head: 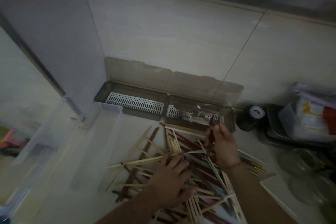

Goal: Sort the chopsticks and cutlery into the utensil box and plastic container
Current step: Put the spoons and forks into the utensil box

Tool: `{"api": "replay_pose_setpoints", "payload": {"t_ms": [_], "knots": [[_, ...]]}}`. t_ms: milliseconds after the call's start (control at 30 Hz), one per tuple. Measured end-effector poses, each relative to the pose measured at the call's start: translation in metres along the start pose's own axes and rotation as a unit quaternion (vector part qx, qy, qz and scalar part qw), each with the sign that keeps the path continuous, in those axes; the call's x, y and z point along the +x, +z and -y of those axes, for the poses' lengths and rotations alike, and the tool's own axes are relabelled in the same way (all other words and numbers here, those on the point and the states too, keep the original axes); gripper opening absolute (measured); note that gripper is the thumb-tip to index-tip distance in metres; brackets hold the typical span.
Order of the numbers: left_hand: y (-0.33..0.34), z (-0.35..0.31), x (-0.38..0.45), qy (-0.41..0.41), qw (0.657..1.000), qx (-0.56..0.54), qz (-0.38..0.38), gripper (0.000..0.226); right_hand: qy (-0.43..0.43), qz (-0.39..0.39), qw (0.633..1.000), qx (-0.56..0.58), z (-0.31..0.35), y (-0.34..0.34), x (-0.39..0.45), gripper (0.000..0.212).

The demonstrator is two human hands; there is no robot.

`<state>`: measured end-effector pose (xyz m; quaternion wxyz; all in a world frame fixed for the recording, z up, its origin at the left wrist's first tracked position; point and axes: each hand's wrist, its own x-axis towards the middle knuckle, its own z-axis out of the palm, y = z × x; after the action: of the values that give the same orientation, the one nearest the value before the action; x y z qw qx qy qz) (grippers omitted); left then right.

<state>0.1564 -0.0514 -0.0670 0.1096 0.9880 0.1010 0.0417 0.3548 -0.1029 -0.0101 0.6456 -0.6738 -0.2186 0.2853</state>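
Chopstick pile (198, 174) partly covered by left hand (170, 182); nearest part cut off by bottom edge; dim, blurred.

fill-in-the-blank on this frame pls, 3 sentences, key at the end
1. The right hand holds a dark-handled ____ above the utensil box.
2. The left hand rests on the pile of ____.
3. Of the utensil box's two compartments, the metal cutlery lies in the ____ one.

Missing words: fork; chopsticks; right
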Motion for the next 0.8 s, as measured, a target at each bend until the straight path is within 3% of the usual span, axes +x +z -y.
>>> {"api": "replay_pose_setpoints", "payload": {"t_ms": [100, 233, 333, 467, 633, 800], "knots": [[0.000, 0.000, 0.000, -0.002, 1.000, -0.006, 0.005, 0.052, -0.084, 0.042, 0.994, -0.062, 0.024, -0.002, 0.022, 0.027], [-0.001, 0.001, 0.001, -0.008, 0.999, -0.007, 0.035, 0.057, -0.170, 0.017, 0.958, -0.229, 0.049, -0.003, 0.061, 0.016], [-0.001, 0.002, 0.002, -0.006, 0.999, -0.007, 0.034, 0.057, -0.109, 0.011, 0.959, -0.263, 0.050, 0.002, 0.085, 0.020], [0.001, 0.003, 0.001, -0.003, 1.000, -0.016, 0.017, 0.054, -0.011, 0.092, 0.932, -0.351, 0.028, 0.012, 0.107, 0.018], [0.003, 0.004, 0.000, 0.002, 1.000, -0.015, 0.009, 0.053, 0.010, 0.162, 0.875, -0.456, 0.005, 0.023, 0.114, 0.020], [0.004, 0.004, 0.000, 0.009, 1.000, 0.000, 0.013, 0.052, 0.019, 0.138, 0.850, -0.508, -0.005, 0.019, 0.114, 0.022]]}}
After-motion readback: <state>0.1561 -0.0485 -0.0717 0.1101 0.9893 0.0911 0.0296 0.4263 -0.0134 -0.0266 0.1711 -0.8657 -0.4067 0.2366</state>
